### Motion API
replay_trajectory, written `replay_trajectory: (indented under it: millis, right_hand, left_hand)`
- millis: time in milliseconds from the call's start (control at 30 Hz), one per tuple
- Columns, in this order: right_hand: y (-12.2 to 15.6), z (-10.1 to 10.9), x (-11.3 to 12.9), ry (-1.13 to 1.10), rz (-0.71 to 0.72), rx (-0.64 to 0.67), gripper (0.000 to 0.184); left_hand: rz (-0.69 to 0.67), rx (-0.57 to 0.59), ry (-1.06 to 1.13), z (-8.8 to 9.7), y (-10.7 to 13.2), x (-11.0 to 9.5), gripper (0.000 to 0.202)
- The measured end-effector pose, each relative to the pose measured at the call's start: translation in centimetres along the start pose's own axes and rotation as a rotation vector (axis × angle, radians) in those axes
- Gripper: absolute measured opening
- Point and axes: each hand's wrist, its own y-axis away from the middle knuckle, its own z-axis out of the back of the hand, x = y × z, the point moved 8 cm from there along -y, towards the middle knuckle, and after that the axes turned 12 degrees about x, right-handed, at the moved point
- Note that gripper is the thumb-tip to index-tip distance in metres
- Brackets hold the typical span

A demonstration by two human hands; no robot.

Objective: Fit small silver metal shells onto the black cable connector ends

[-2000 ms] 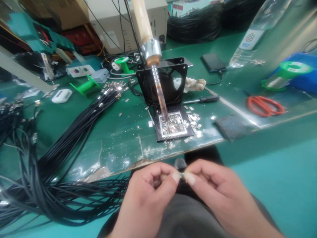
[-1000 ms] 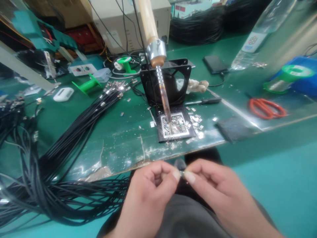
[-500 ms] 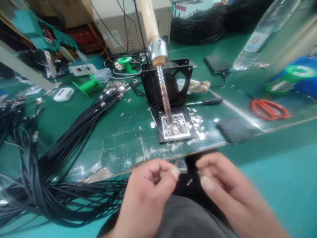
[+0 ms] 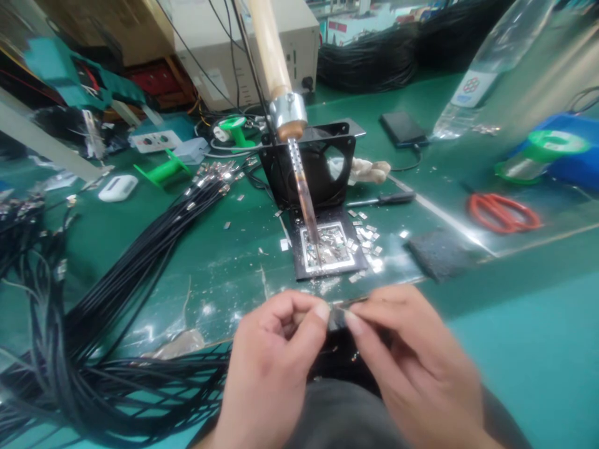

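Note:
My left hand (image 4: 276, 355) and my right hand (image 4: 412, 362) meet in front of the bench edge, above my lap. Both are closed in a pinch on a small dark connector with a metal end (image 4: 337, 317), held between thumbs and forefingers. A soldering iron (image 4: 290, 131) with a wooden handle stands fixed over a black square plate (image 4: 327, 249), its tip down among several small silver metal pieces. A bundle of black cables (image 4: 140, 262) with metal ends lies to the left of the plate.
A black fan frame (image 4: 309, 162) stands behind the plate. Red scissors (image 4: 503, 212), a dark sponge pad (image 4: 437, 252), a screwdriver (image 4: 381, 199), a phone (image 4: 402, 128), a plastic bottle (image 4: 482, 68) and green solder spools (image 4: 543, 146) lie on the green bench.
My right hand drew away from the left for a moment, then came back to the small part. Both hands now sit a little higher and closer to the bench edge.

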Motion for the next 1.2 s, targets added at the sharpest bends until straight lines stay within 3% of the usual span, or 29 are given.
replay_trajectory:
  millis: [200, 1200]
  right_hand:
    - [-0.4, 0.0, 0.3, 0.032, 0.045, -0.066, 0.013]
    - [-1.3, -0.9, 0.6, 0.023, 0.083, -0.119, 0.016]
  left_hand:
    - [0.001, -0.025, -0.05, 0.2, -0.2, -0.2, 0.025]
    - [0.056, -0.054, -0.017, 0.5, -0.8, -0.7, 0.027]
